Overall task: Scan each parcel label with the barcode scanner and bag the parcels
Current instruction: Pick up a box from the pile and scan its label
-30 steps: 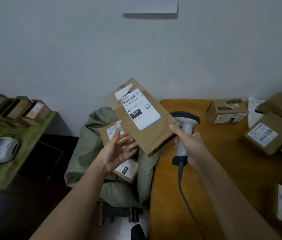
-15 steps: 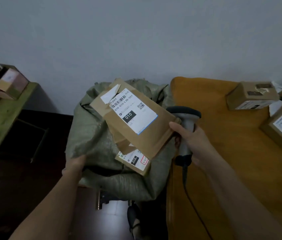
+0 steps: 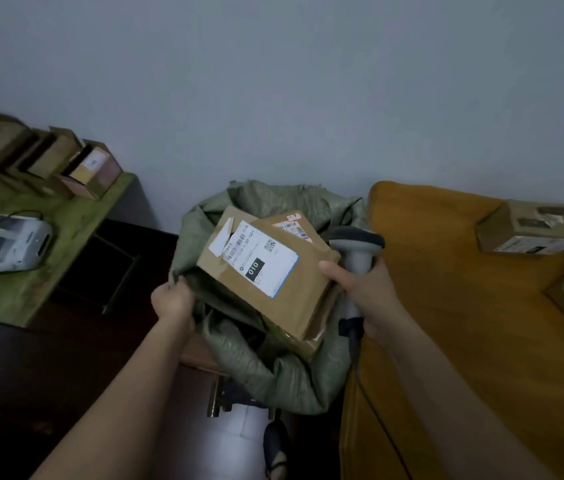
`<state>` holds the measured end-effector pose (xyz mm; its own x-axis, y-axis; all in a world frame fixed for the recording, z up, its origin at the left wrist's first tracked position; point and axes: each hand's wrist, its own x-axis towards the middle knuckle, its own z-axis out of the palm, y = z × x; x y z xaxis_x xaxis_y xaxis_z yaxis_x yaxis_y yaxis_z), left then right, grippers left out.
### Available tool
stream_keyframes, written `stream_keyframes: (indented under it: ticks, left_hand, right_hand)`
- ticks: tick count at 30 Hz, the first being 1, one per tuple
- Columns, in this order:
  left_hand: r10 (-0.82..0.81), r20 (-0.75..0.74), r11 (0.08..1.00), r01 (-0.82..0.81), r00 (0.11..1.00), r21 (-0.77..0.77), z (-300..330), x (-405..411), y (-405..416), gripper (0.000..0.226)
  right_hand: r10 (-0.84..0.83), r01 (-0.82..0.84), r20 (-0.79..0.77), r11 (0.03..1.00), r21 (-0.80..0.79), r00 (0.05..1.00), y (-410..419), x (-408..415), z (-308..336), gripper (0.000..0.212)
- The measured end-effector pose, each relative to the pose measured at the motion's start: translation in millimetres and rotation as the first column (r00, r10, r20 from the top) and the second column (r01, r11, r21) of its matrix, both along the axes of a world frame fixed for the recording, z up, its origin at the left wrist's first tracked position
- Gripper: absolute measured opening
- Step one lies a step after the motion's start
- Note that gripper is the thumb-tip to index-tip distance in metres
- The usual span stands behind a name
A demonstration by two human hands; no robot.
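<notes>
Grey wall behind. Left hand (image 3: 173,301) grips woven sack (image 3: 284,372) rim, holding it open; right hand (image 3: 365,292) clamps barcode scanner (image 3: 356,258) and pinches labelled parcel (image 3: 266,271) at frame centre for dropping.

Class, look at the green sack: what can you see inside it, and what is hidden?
Inside the green sack, under the parcel the right hand lowers, another labelled parcel peeks out. Anything deeper is covered.

Dim, flat indoor light, no clear source, the grey wall (image 3: 273,81) evenly lit and shading darker toward the corners. Floor (image 3: 31,375) at lower left sinks into deep shadow. Wide-angle bending at the edges. Label (image 3: 256,261) print is soft, slightly blurred; no glare.
</notes>
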<state>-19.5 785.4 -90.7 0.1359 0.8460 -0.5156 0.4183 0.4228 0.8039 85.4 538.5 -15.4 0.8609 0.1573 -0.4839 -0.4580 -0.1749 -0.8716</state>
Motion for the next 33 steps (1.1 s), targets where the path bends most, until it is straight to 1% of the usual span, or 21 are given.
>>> stream_keyframes:
  ticks: [1, 2, 3, 4, 6, 7, 9, 10, 12, 14, 16, 18, 19, 20, 22, 24, 27, 29, 31, 33]
  left_hand:
    - [-0.001, 0.021, 0.997, -0.001, 1.000, 0.075, 10, 1, -3, 0.024]
    - [-0.012, 0.030, 0.990, 0.008, 0.999, 0.138, 18, 2, -6, 0.023]
    - [-0.029, 0.037, 0.984, 0.022, 0.999, 0.179, 26, 2, -9, 0.021]
    - [-0.047, 0.058, 0.984, 0.036, 0.997, 0.172, 27, 4, -9, 0.021]
    - [-0.071, 0.091, 0.997, 0.068, 0.993, 0.035, 24, 9, -7, 0.017]
    - [-0.080, 0.096, 0.993, 0.087, 0.992, -0.077, 25, 11, -8, 0.013]
    - [-0.139, 0.112, 0.934, 0.168, 0.984, -0.315, 23, 15, -8, 0.008]
    - [-0.169, 0.126, 0.895, 0.206, 0.978, -0.396, 22, 17, -9, 0.016]
    - [-0.228, 0.130, 0.838, 0.262, 0.965, -0.479, 21, 20, -11, 0.027]
    - [-0.288, 0.088, 0.809, 0.291, 0.954, -0.511, 16, 21, -12, 0.028]
    - [-0.301, 0.054, 0.799, 0.283, 0.952, -0.531, 10, 23, -14, 0.029]
    - [-0.290, 0.034, 0.799, 0.261, 0.957, -0.541, 10, 25, -20, 0.026]
    - [-0.294, 0.013, 0.810, 0.256, 0.956, -0.528, 10, 26, -24, 0.022]
    - [-0.299, -0.024, 0.824, 0.246, 0.954, -0.511, 11, 26, -27, 0.024]
    - [-0.319, -0.090, 0.850, 0.242, 0.944, -0.468, 8, 25, -28, 0.037]
    - [-0.323, -0.102, 0.850, 0.241, 0.941, -0.468, 5, 22, -24, 0.043]
    - [-0.319, -0.059, 0.824, 0.246, 0.946, -0.510, 0, 16, -16, 0.040]
    - [-0.338, 0.034, 0.783, 0.302, 0.940, -0.544, 0, 12, -15, 0.042]
    - [-0.421, 0.109, 0.714, 0.403, 0.901, -0.572, -2, 7, -14, 0.042]
    - [-0.434, 0.182, 0.647, 0.446, 0.882, -0.619, -5, 1, -15, 0.049]
  right_hand:
    - [0.012, -0.011, 0.024, 0.999, -0.046, 1.000, 5, -5, -1, 0.115]
    - [0.020, -0.016, 0.041, 0.997, -0.080, 0.999, 10, -9, -3, 0.116]
    - [0.025, -0.018, 0.066, 0.995, -0.099, 0.998, 15, -14, -4, 0.109]
    - [0.030, -0.020, 0.075, 0.991, -0.130, 0.997, 19, -19, -7, 0.099]
    - [0.081, -0.076, 0.020, 0.980, -0.184, 0.997, 26, -27, -15, 0.089]
    - [0.102, -0.106, -0.032, 0.979, -0.173, 0.994, 27, -29, -20, 0.085]
    - [0.074, -0.088, -0.145, 0.992, -0.093, 0.987, 24, -32, -29, 0.068]
    - [0.028, -0.040, -0.173, 0.997, -0.065, 0.985, 19, -31, -32, 0.058]
    - [-0.085, 0.075, -0.175, 0.995, -0.061, 0.981, 5, -24, -38, 0.043]
    - [-0.194, 0.181, -0.192, 0.980, -0.084, 0.962, -13, -14, -43, 0.037]
    - [-0.286, 0.269, -0.243, 0.958, -0.099, 0.927, -28, -2, -51, 0.031]
    - [-0.317, 0.306, -0.299, 0.948, -0.086, 0.900, -35, 7, -60, 0.024]
    - [-0.306, 0.299, -0.326, 0.952, -0.072, 0.895, -36, 10, -65, 0.024]
    - [-0.285, 0.287, -0.362, 0.957, -0.048, 0.888, -37, 11, -72, 0.027]
    - [-0.226, 0.256, -0.440, 0.967, 0.009, 0.869, -36, 10, -83, 0.037]
    - [-0.142, 0.171, -0.464, 0.985, 0.020, 0.875, -31, 7, -89, 0.047]
    - [-0.082, 0.123, -0.465, 0.991, 0.060, 0.881, -20, 9, -94, 0.054]
    - [-0.073, 0.132, -0.489, 0.987, 0.087, 0.869, -15, 11, -98, 0.055]
    - [-0.076, 0.115, -0.486, 0.992, 0.051, 0.871, -12, 13, -104, 0.058]
    - [-0.099, 0.120, -0.472, 0.993, 0.015, 0.876, -10, 14, -109, 0.058]
